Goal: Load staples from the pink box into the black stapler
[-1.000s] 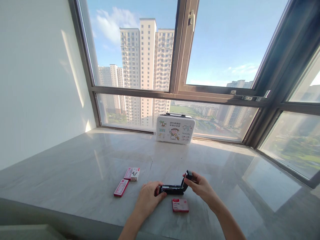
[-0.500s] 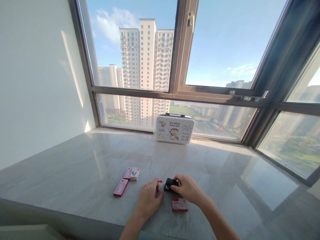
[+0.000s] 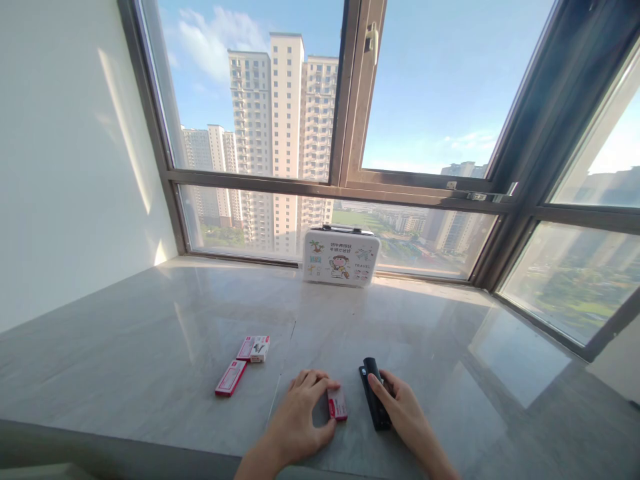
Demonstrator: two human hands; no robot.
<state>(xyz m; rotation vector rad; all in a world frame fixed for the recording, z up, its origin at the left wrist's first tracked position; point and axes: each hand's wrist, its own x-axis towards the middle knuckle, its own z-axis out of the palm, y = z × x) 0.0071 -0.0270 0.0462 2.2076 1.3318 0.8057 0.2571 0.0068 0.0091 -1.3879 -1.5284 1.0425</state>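
Observation:
My left hand (image 3: pixel 306 417) has its thumb and fingertips at opposite ends of a small red-and-white box (image 3: pixel 337 405), which lies on the stone ledge. To the right, my right hand (image 3: pixel 404 403) grips a black stapler (image 3: pixel 373 397) from its right side, the thumb across its top. The stapler points away from me, and its arm and base show as two dark strips. Further left on the ledge are a flat pink-and-white box (image 3: pixel 231 378) and a small white box with a dark stapler picture (image 3: pixel 260 349), beside another pink-and-white box (image 3: pixel 245 348).
A white carry case (image 3: pixel 341 259) with cartoon prints stands upright against the window at the back. The pale marble ledge (image 3: pixel 165 347) ends at a front edge near me. A wall (image 3: pixel 75 167) closes the left side.
My right hand has turned the stapler from sideways to pointing away and moved it right. My left hand has moved onto the red-and-white box, which is now turned lengthwise. The view has shifted slightly.

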